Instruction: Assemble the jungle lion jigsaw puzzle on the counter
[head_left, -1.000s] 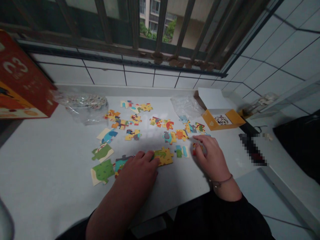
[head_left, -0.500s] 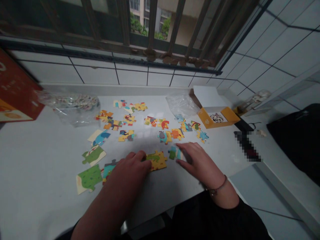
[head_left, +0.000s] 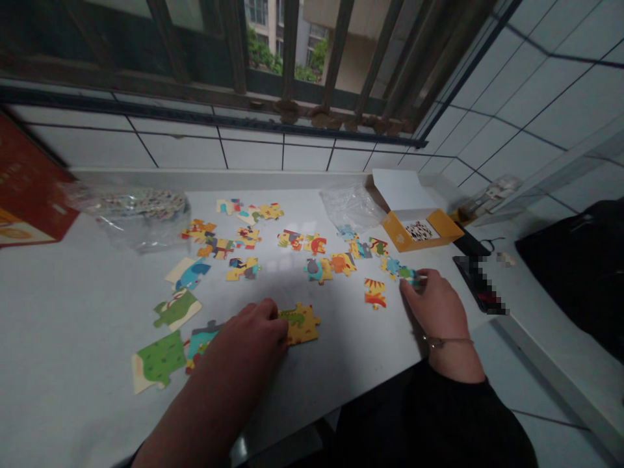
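Note:
My left hand [head_left: 258, 330] rests on the near part of the counter, fingers curled over the left end of a yellow puzzle piece [head_left: 303, 325] with a green crocodile on it. Between the thumb and fingers of my right hand [head_left: 435, 300] is a blue-green puzzle piece [head_left: 407, 274], partly covered by the fingertips. It lies right beside a light-blue puzzle piece [head_left: 390, 266]; whether the two interlock I cannot tell. An orange-striped puzzle piece [head_left: 375, 293] lies left of that hand. Green puzzle pieces [head_left: 160, 359] and a teal one [head_left: 201, 341] are left of my left forearm, which partly hides the teal one.
Several puzzle pieces [head_left: 318, 270] spread across the counter's middle. Behind them are a clear bag of pieces [head_left: 146, 211], an empty-looking plastic bag [head_left: 351, 205] and an open yellow box [head_left: 414, 235]. A red box [head_left: 29, 188] stands left; a dark, pixelated object [head_left: 480, 286] lies right.
My right hand has moved right with the blue-green piece, up to the light-blue one. The orange-striped piece now shows where that hand was. My left hand stays at the crocodile piece.

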Demonstrator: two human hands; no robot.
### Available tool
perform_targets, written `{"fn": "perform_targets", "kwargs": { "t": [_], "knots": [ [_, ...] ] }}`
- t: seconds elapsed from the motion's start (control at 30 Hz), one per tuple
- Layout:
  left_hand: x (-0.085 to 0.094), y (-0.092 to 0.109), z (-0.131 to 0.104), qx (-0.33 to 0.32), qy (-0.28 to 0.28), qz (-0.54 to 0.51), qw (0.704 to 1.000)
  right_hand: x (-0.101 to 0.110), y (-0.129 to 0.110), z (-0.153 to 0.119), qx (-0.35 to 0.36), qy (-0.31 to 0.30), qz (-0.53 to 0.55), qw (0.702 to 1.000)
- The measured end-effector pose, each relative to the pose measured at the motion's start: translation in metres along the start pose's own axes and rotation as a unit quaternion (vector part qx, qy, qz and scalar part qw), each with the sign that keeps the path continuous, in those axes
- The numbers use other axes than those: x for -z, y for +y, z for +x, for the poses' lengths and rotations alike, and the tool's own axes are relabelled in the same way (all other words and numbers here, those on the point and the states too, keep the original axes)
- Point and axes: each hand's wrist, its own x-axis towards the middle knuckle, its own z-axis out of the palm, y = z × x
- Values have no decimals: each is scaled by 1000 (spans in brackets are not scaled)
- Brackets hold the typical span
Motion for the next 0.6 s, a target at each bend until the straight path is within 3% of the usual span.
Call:
{"fn": "perform_targets", "kwargs": {
  "t": [0.1, 0.2, 0.27, 0.33, 0.43, 0.6],
  "knots": [
    [0, 2, 0, 2, -6, -2, 1000, -5, 4, 7, 18, 31, -8, 999],
    [-3, 1, 1, 1, 1, 7, 1000, 1, -25, 16, 159, 41, 58, 985],
    [-6, -1, 2, 1, 12, 10, 1000, 6, -54, 24, 291, -24, 104, 951],
    [-8, -3, 2, 2, 20, 9, 1000, 6, -80, 32, 375, -99, 122, 914],
    [-6, -3, 2, 0, 9, 10, 1000, 0, -103, 37, 396, -157, 113, 898],
    [1, 2, 1, 1, -12, 11, 1000, 1, -105, 32, 316, -187, 63, 928]
  ]
}}
